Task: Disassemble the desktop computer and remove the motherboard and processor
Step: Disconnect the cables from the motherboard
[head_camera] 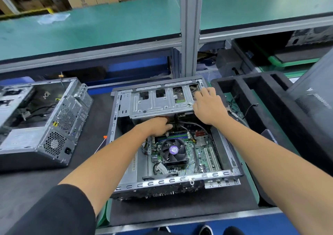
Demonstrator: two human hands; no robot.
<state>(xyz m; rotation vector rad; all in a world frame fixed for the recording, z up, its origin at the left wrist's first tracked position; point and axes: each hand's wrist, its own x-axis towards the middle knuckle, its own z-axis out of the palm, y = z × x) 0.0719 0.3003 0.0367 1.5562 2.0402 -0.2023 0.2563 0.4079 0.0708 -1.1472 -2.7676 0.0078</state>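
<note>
In the open computer case [173, 179] on the bench, the left hand [158, 126] reaches under the drive cage [158, 101] (its finger state cannot be told), the right hand [207, 105] rests flat-fingered on the cage, nearer than both lies the motherboard [201, 153].

the person wore a black sleeve [59, 211] pushed up on the left arm near the elbow; the right arm was bare. dark shoes with white edging [205, 230] showed at the near edge.
</note>
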